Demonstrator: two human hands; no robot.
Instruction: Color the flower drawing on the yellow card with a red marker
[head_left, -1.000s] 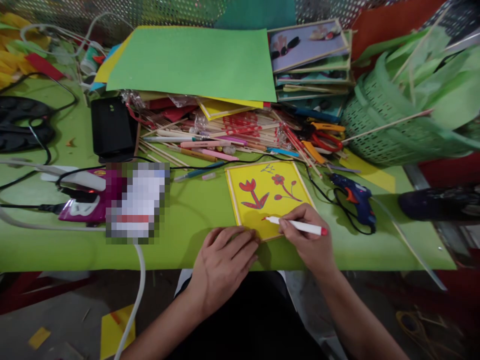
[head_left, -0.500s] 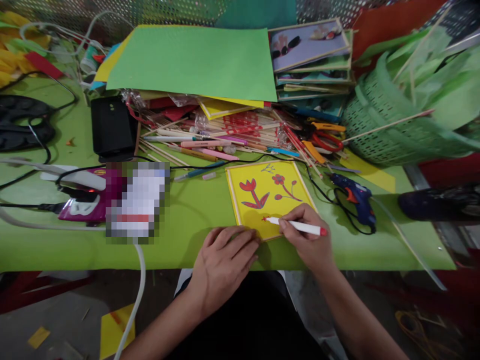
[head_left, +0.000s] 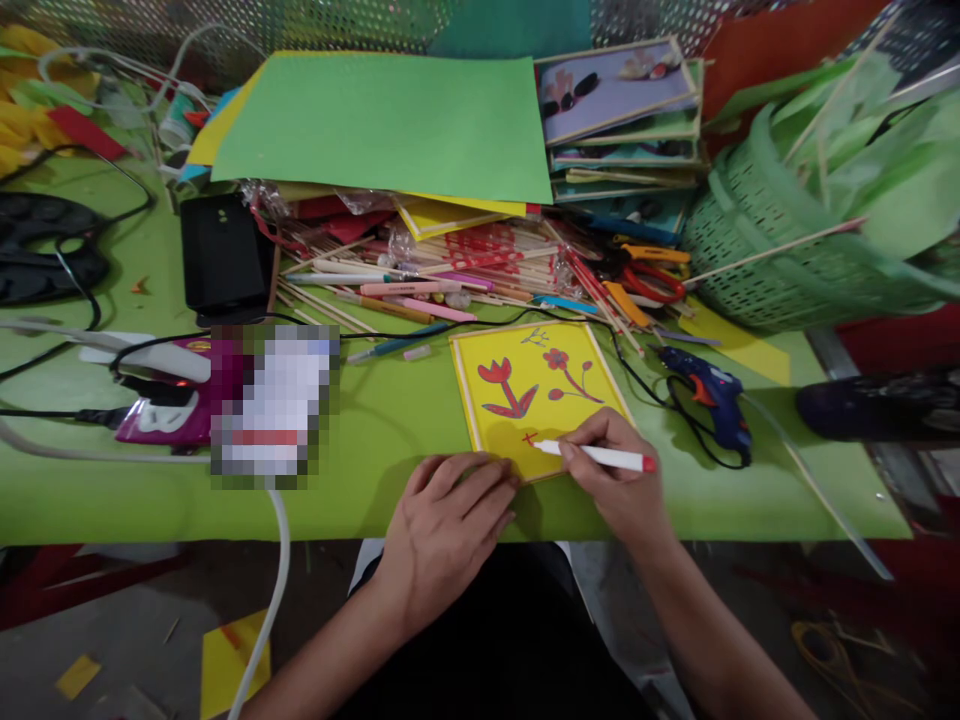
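A yellow card [head_left: 491, 345] edged with thin wooden sticks lies on the green tabletop. It bears red flowers outlined in dark lines, a small dark sprig near its top, and a small red mark [head_left: 529, 439] low down. My right hand [head_left: 619, 485] is closed around a white marker [head_left: 611, 457] with a red end. The marker's tip is just right of the red mark; whether it touches the card I cannot tell. My left hand [head_left: 454, 510] lies flat, fingers stretched out, its fingertips on the card's lower left edge.
Pens, sticks and scissors [head_left: 656, 280] crowd behind the card. A blue glue gun [head_left: 709, 400] with its cable lies right, near a green basket [head_left: 787, 230]. Left are a blurred-out phone [head_left: 281, 400] and a purple power strip [head_left: 169, 415]. Green sheets [head_left: 382, 125] are stacked at the back.
The marker tip has shifted slightly right and down, off the small red mark, which now shows more fully. My left hand stays in place.
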